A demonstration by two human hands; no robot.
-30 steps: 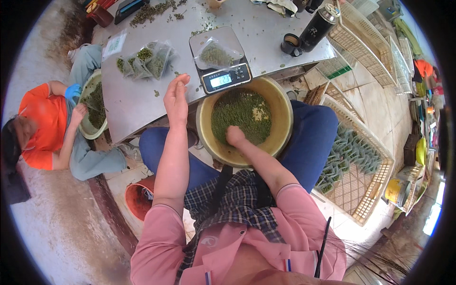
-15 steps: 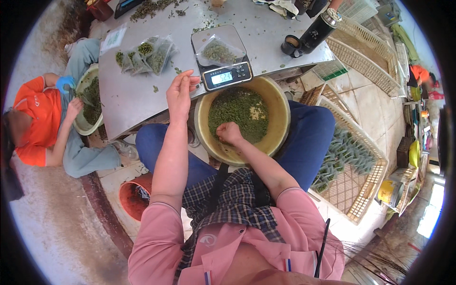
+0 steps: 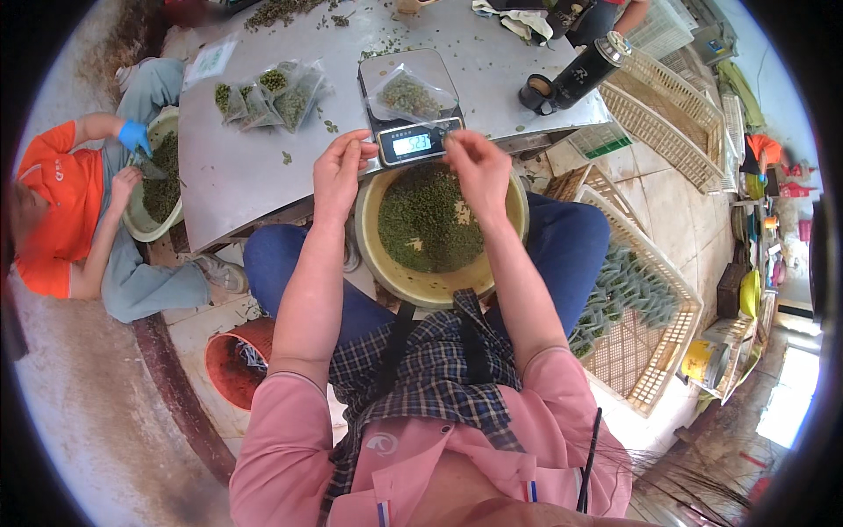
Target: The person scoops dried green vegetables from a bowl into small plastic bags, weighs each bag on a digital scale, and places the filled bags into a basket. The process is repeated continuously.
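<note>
Clear bag [image 3: 407, 95], one: part-filled with small green granules, lying flat on the pan of a digital scale [image 3: 385, 63], mouth side not clearly told. Handling, by judgement: light, soft, limp, its film apt to slip; the contents likely to shift, and to spill if the top was unsealed. Best hold: a loose upper corner of film, clear of the filled belly.

Right hand [image 3: 479, 171], one: raised over the far rim of the basin, wrist bent, fingertips drawn narrowly together just beside the scale's right edge, near the bag's lower right corner. Whether they pinched anything, or touched the bag, could not be told.

Left hand [image 3: 338, 176], one: upright at the table's near edge, fingers half curled with a modest gap, nothing seen in them, tips just beside the scale's left edge; contact unclear. Both forearms reached forward, roughly parallel.

Yellowish basin [image 3: 520, 230], one: below the scale, between the knees, holding loose green granules [image 3: 430, 233].

Metal table [image 3: 237, 189], one: bearing filled bags [image 3: 285, 95], left of the scale, and a black flask [image 3: 590, 72], right.
</note>
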